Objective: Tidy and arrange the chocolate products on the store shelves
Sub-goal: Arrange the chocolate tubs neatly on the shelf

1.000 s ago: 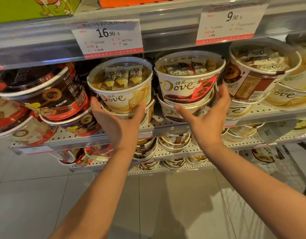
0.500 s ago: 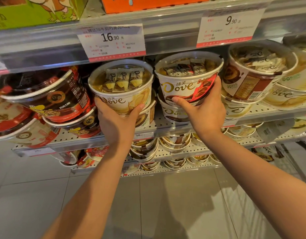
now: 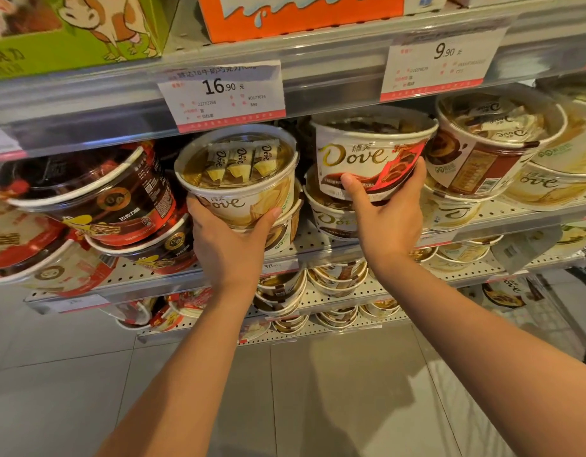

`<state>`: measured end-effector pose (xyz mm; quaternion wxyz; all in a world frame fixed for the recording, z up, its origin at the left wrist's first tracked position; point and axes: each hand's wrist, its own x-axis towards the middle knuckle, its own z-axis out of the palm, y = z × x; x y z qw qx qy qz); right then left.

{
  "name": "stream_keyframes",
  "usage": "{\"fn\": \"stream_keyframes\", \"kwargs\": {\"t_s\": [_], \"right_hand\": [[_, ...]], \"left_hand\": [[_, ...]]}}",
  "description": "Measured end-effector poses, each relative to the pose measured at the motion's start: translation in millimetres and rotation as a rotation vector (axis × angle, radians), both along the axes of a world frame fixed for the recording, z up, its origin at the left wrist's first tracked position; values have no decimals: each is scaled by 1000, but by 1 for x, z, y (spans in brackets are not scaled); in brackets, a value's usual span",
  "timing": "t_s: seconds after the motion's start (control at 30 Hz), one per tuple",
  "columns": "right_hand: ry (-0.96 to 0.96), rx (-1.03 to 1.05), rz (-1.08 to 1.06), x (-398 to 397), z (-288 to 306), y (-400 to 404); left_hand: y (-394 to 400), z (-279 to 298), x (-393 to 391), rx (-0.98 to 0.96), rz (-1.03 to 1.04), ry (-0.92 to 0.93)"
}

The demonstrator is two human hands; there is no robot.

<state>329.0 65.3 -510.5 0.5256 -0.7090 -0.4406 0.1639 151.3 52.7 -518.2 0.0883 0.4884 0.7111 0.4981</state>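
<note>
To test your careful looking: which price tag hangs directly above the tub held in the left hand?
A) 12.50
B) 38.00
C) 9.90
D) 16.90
D: the 16.90 price tag hangs on the shelf edge just above the cream Dove tub gripped by the left hand.

I see two price tags, one reading 16.90 (image 3: 221, 95) and one 9.90 (image 3: 440, 65). Above sit one green box (image 3: 70, 31) and one orange box (image 3: 298, 14). My two hands, left (image 3: 230, 245) and right (image 3: 385, 216), each hold one Dove tub, cream (image 3: 237, 179) and brown-and-red (image 3: 372, 156).
</note>
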Motion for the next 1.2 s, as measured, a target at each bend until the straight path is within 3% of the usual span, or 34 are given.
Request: {"fn": "stream_keyframes", "kwargs": {"t_s": [0.23, 0.43, 0.6, 0.97, 1.2], "right_hand": [[-22, -9, -16, -9, -3, 0], [-98, -141, 29, 2, 13, 9], [-6, -181, 6, 7, 17, 19], [44, -36, -80, -2, 9, 13], [-55, -60, 6, 1, 8, 12]], "left_hand": [[1, 1, -1, -7, -5, -12], [0, 1, -1, -49, 7, 13], [0, 2, 0, -53, 5, -3], [-1, 0, -1, -34, -34, -7], [5, 1, -14, -55, -76, 18]]}}
